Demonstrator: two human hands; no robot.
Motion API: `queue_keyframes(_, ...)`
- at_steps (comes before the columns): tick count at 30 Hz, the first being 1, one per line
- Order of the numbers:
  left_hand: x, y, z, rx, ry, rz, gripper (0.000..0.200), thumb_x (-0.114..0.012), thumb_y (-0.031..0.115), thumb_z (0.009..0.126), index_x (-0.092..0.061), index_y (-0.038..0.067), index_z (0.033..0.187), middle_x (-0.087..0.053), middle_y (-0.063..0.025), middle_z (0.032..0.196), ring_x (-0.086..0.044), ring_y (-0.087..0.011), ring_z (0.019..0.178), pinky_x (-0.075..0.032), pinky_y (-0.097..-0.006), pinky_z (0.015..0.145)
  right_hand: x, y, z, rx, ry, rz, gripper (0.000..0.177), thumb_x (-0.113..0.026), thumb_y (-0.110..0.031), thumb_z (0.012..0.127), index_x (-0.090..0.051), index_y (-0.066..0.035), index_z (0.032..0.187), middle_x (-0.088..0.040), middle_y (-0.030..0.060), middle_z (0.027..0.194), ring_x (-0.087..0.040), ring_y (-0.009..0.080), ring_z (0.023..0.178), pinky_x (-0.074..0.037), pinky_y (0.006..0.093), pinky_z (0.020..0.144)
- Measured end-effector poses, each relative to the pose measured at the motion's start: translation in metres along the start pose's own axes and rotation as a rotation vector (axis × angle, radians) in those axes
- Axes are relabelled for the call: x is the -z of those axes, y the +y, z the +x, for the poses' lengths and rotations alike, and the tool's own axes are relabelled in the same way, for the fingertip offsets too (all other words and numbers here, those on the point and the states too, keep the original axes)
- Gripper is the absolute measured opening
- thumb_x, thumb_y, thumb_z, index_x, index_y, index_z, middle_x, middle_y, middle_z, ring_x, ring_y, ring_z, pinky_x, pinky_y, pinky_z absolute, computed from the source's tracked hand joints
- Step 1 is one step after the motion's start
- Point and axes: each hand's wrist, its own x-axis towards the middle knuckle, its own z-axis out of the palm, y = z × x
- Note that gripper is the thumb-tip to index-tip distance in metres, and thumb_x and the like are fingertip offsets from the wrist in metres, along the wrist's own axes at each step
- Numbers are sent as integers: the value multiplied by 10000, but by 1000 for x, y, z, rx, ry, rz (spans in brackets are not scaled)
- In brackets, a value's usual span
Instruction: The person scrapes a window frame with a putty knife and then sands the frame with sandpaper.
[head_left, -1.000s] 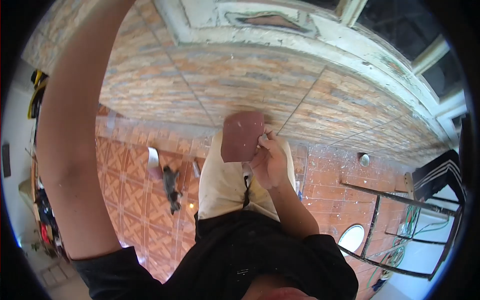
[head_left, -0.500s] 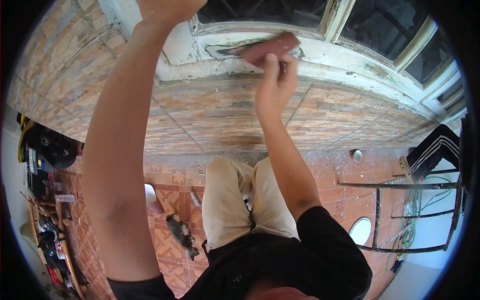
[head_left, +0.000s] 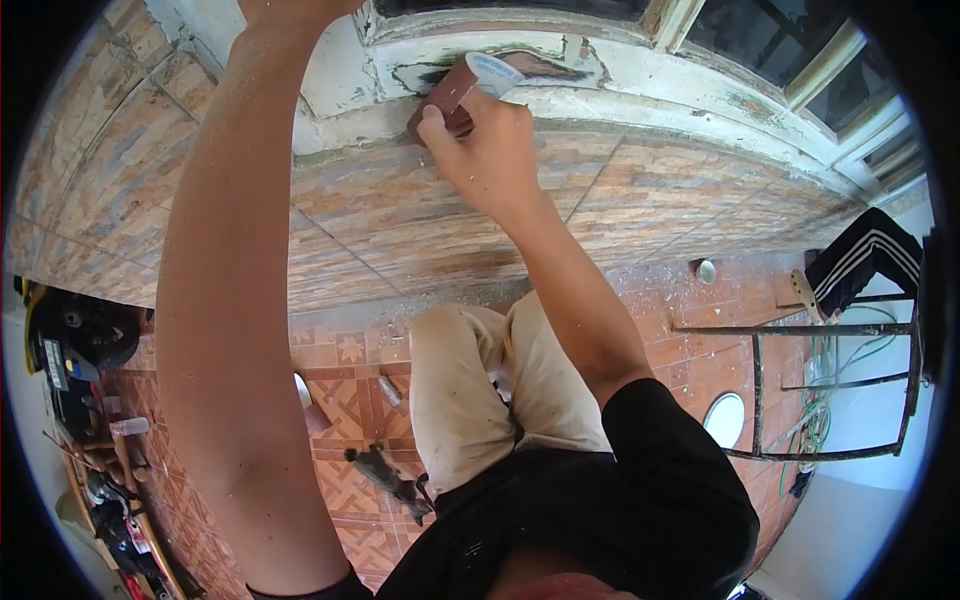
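Note:
My right hand point(head_left: 490, 155) pinches a curled sheet of reddish-brown sandpaper point(head_left: 447, 95), its pale printed backing showing at the top. The sheet lies against the bottom rail of a white window frame point(head_left: 640, 108), whose paint is worn and chipped. Beside the sandpaper, a dark patch of bare wood point(head_left: 545, 66) shows through the paint. My left hand point(head_left: 300, 8) reaches up to the frame at the top edge of the view. Its fingers are cut off by that edge, so their grip is hidden.
Stone-patterned tiles point(head_left: 400, 220) cover the wall below the window. A small dark cat point(head_left: 388, 480) is on the floor left of my legs. To the right stand a metal frame point(head_left: 790, 331) and a person's leg in striped trousers point(head_left: 862, 255). A round white lid-like object point(head_left: 724, 420) lies nearby.
My right hand has moved left along the rail with the sandpaper, which has tilted to show its backing. The view has shifted slightly, and the cat's pose differs.

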Motion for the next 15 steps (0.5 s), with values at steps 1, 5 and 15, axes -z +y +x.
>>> queue_keyframes(1,0,0,1,2,5,4,225,-587,113,856,-613,16,1057,-613,-181,1315,-537,-369,1307,-322,-535,1152,4,1,-1,-72,37,42,238,-698,-218,900,-668,-14,781,-679,113,663,-677,228,592,-518,329,561)
queue_keyframes(5,-2,-1,1,38,3,-24,227,-588,112,851,-612,22,1058,-614,-177,1316,-538,-364,1309,-329,-531,1145,33,7,3,-335,383,551,312,-592,-230,1031,-630,3,826,-692,99,692,-679,173,598,-511,265,562)
queue_keyframes(15,-3,0,0,33,9,-31,205,-575,107,856,-611,3,1028,-614,-199,1329,-537,-375,1313,-326,-522,1141,21,13,26,-333,214,488,310,-562,-171,1043,-592,47,824,-663,83,685,-602,116,504,-458,260,445)
